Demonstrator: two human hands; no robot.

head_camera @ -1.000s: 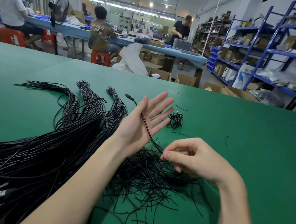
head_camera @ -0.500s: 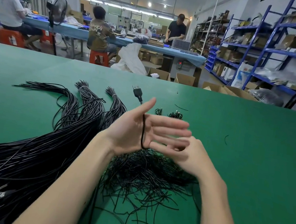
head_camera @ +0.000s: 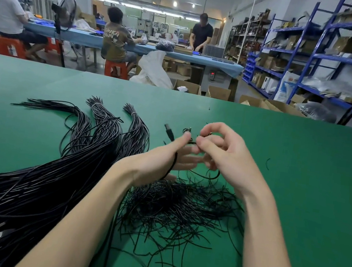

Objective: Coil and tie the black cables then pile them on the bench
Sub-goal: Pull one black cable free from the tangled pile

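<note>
My left hand (head_camera: 154,162) is held over the green bench (head_camera: 298,197), thumb up and fingers stretched to the right. A black cable (head_camera: 174,164) runs round its palm, and the USB plug (head_camera: 169,131) sticks out behind the thumb. Fingers curled, my right hand (head_camera: 228,157) pinches the same cable just beside the left thumb tip. A slack loop of cable hangs under the right hand. A big bundle of long black cables (head_camera: 37,181) lies to the left, its ends tied in bunches.
Under my wrists lies a loose heap of short black tie wires (head_camera: 173,206). Small dark bits (head_camera: 186,130) lie just behind my hands. Beyond the bench are cardboard boxes (head_camera: 217,92), blue shelving (head_camera: 306,61) and people at a blue table (head_camera: 82,37).
My right hand came up from the tie heap, passed behind the left fingers, and now pinches the cable at the left thumb. The cable has wound round the left palm.
</note>
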